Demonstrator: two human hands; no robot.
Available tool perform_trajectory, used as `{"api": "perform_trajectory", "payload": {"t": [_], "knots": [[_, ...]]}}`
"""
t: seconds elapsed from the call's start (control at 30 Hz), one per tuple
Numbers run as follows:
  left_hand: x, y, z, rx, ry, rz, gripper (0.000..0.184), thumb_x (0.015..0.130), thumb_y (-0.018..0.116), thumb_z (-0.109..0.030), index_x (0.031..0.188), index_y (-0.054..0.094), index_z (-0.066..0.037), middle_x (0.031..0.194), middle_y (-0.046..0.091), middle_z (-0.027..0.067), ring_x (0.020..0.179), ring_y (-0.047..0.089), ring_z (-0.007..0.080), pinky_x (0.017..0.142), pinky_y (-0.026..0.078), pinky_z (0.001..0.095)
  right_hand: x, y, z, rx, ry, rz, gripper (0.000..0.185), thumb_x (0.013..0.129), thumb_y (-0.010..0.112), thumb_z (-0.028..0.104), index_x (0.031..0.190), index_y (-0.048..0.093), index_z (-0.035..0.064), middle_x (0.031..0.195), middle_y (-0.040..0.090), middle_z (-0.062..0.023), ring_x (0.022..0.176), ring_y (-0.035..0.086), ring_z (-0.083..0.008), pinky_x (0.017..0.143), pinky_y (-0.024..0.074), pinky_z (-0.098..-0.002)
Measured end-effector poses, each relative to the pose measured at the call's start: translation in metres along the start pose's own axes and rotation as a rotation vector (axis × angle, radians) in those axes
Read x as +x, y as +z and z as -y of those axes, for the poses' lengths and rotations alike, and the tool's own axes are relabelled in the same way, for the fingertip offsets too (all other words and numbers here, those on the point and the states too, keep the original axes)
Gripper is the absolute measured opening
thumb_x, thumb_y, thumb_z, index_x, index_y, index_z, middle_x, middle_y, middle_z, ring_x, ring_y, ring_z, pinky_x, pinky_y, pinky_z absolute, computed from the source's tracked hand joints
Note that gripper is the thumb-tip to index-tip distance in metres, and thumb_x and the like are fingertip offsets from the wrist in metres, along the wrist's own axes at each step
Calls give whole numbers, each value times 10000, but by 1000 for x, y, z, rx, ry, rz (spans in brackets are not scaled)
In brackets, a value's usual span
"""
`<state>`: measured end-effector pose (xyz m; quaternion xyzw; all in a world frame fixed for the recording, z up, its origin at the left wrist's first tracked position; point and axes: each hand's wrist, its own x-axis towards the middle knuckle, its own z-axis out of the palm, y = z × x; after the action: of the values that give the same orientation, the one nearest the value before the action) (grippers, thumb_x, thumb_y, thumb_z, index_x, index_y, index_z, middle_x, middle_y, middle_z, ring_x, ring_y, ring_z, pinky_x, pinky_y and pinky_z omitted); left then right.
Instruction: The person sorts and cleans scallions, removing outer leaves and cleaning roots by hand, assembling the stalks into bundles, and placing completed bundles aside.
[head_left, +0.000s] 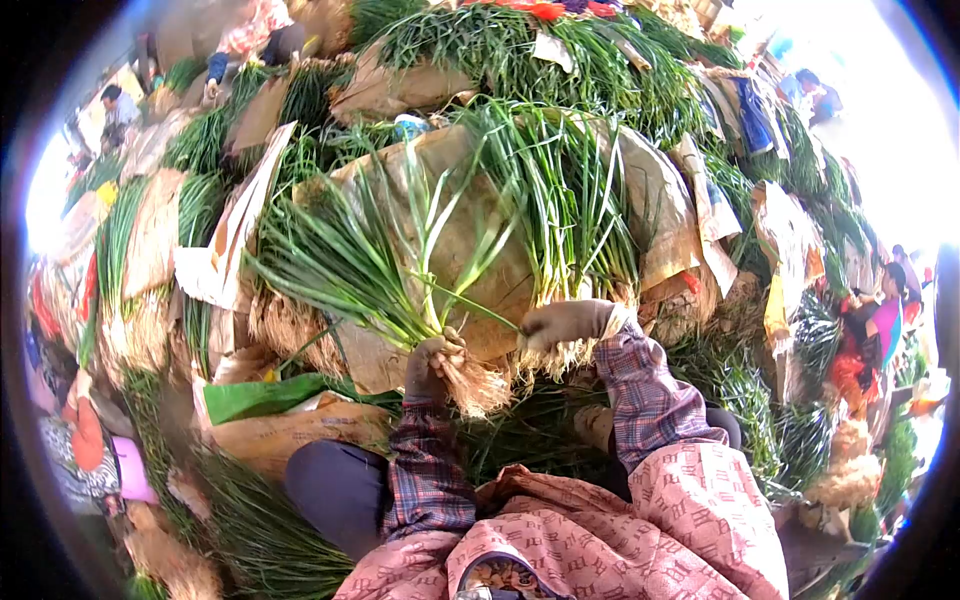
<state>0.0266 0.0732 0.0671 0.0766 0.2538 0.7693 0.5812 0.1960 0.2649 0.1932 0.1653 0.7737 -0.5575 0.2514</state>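
My left hand (428, 368) is wrapped round the base of a bunch of green onions (385, 285). Its leaves fan out up and to the left, and its pale, stringy roots (472, 385) hang out to the right of the hand. My right hand (568, 325) is closed, its fingertips at the end of a single thin green stalk (475, 305) that slants across from the bunch. Behind the right hand lies a second bunch of green onions (560, 210), roots toward me, on brown sheeting (455, 215). The right hand covers part of those roots.
Heaps of green onions (450, 45) surround me, many partly covered by brown sacking (400, 85). A green sack piece (262, 400) lies left of my knee (335, 490). Other people are around, including a person (885, 320) at the right and a person (120, 105) at the far left.
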Motion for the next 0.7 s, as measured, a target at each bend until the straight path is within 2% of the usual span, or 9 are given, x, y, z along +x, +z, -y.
{"api": "perform_trajectory", "payload": {"t": [0.1, 0.13, 0.23, 0.37, 0.43, 0.5, 0.53, 0.63, 0.7], "knots": [[6, 19, -7, -227, 180, 294, 310, 789, 617, -182, 1023, 550, 9, 856, 555, 66, 797, 581, 204, 753, 494, 350, -2, -4, 8, -591, 389, -1043, 484, 823, 566, 507, 876, 641, 32, 720, 644, -105, 630, 621, -203, 578, 499, -332], [-6, 38, -10, -303, 184, 260, 388, 786, 622, -183, 1119, 523, -12, 844, 551, 52, 848, 569, 211, 823, 469, 370, 8, -11, 5, -477, 531, -1096, 528, 795, 579, 550, 877, 634, 31, 735, 645, -134, 678, 642, -265, 626, 511, -387], [-16, 56, -16, -280, 195, 249, 485, 770, 636, -179, 1212, 498, -34, 824, 539, 47, 888, 555, 233, 890, 439, 401, 29, -12, -13, -554, 473, -1097, 384, 815, 574, 418, 919, 597, 49, 767, 654, -141, 740, 652, -294, 671, 511, -401], [-7, 21, -10, 43, 115, 133, 416, 757, 645, -183, 1131, 528, -46, 863, 562, 52, 836, 569, 229, 722, 507, 333, 21, 15, 11, -459, 56, -1269, 251, 800, 608, 315, 824, 584, 67, 680, 617, -113, 632, 614, -260, 582, 474, -377], [-3, 21, -2, 480, 128, 27, 241, 806, 583, -225, 915, 602, -11, 815, 590, 71, 754, 587, 180, 678, 515, 275, 34, 21, 7, -25, -8, -1003, 245, 787, 655, 270, 883, 605, 49, 725, 627, -93, 618, 613, -204, 584, 486, -347], [-20, 61, 3, 270, 55, -74, 259, 837, 541, -242, 849, 616, 5, 757, 603, 62, 640, 569, 149, 618, 508, 265, 44, 35, 11, 335, -33, -797, 234, 798, 656, 237, 911, 613, 37, 714, 615, -67, 629, 607, -145, 593, 501, -301], [-7, 30, 13, 111, -30, 73, 275, 850, 528, -244, 837, 608, 19, 687, 600, 46, 560, 543, 127, 560, 497, 266, 48, 42, 15, 340, -14, -752, 242, 812, 657, 225, 931, 604, 21, 737, 621, -77, 650, 619, -130, 610, 512, -277], [-7, 17, 20, 98, -46, -28, 265, 843, 541, -223, 836, 600, 35, 687, 626, 87, 543, 554, 134, 514, 486, 256, 62, 34, 6, 67, 182, -790, 513, 829, 638, 399, 1088, 563, -37, 1000, 620, -218, 952, 613, -243, 843, 486, -319], [-13, 27, 15, 150, -78, -68, 270, 830, 522, -217, 819, 617, 36, 708, 627, 110, 572, 569, 161, 542, 489, 263, 85, 32, -18, 168, 65, -898, 547, 862, 586, 418, 1134, 541, -55, 1095, 599, -218, 1027, 578, -274, 897, 448, -342]]}}
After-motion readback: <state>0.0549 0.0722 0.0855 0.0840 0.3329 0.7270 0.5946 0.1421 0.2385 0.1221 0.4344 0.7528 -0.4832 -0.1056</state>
